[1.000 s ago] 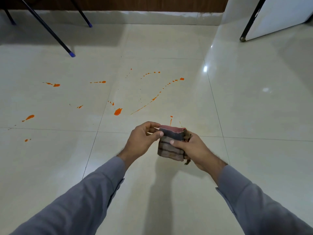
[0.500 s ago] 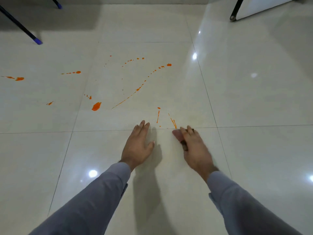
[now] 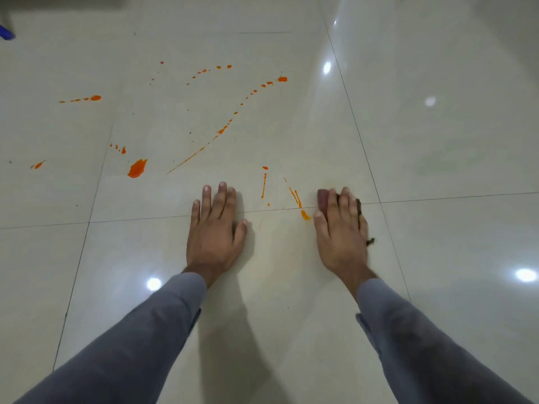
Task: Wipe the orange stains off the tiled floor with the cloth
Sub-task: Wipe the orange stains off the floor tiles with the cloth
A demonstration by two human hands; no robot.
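While the right hand (image 3: 341, 228) pressed flat on the cloth (image 3: 322, 196) and the left hand (image 3: 215, 228) lay open and empty on the tiled floor (image 3: 437, 156), a sideways pass risked smearing the nearest stain (image 3: 305, 214).

Glossy cream-beige tiled floor (image 3: 291, 287), crossed by thin dark grout lines and dotted with white light glints. Bright orange stains (image 3: 137, 168) scattered over it: one solid blot, a thin diagonal trail of dots, short streaks near the hands. Dusty pink cloth (image 3: 322, 196) with dark brown showing at its edge, mostly covered by the right hand (image 3: 341, 237). Plain grey sleeves (image 3: 140, 339) on both arms. Vivid blue tip (image 3: 5, 32) at the upper left edge.
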